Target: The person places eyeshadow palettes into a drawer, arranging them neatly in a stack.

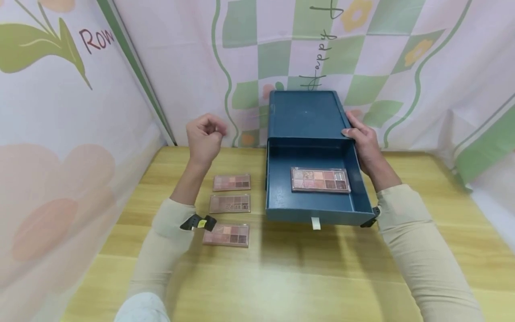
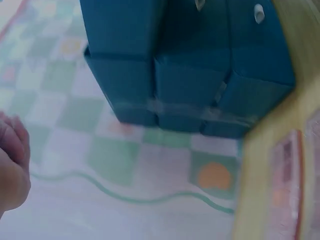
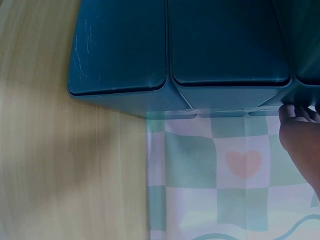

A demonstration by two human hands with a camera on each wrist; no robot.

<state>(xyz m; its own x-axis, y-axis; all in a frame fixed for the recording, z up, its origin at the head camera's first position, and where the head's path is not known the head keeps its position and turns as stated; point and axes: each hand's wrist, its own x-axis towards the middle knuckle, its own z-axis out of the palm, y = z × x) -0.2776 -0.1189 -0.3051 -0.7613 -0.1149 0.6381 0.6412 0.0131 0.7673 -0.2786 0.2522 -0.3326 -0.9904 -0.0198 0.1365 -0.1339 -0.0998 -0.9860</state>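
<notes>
A dark blue stacked drawer cabinet [image 1: 306,114] stands at the back of the table. Its top drawer [image 1: 279,197] is pulled out toward the front, and an eyeshadow palette [image 1: 320,180] lies inside. My right hand [image 1: 365,143] grips the cabinet's right side, thumb over the top edge; in the right wrist view its fingers [image 3: 299,114] reach the cabinet's rear edge. Left of the cabinet my left hand [image 1: 206,138] is raised with fingers loosely curled, holding nothing. Below it lie three palettes in a column: far [image 1: 231,182], middle [image 1: 230,204] and near [image 1: 226,235].
The wooden table [image 1: 257,281] runs forward from a patterned cloth backdrop [image 1: 189,71], with another printed cloth [image 1: 60,179] along the left. A pale pull tab [image 1: 316,223] hangs from the drawer front, which juts out over the table.
</notes>
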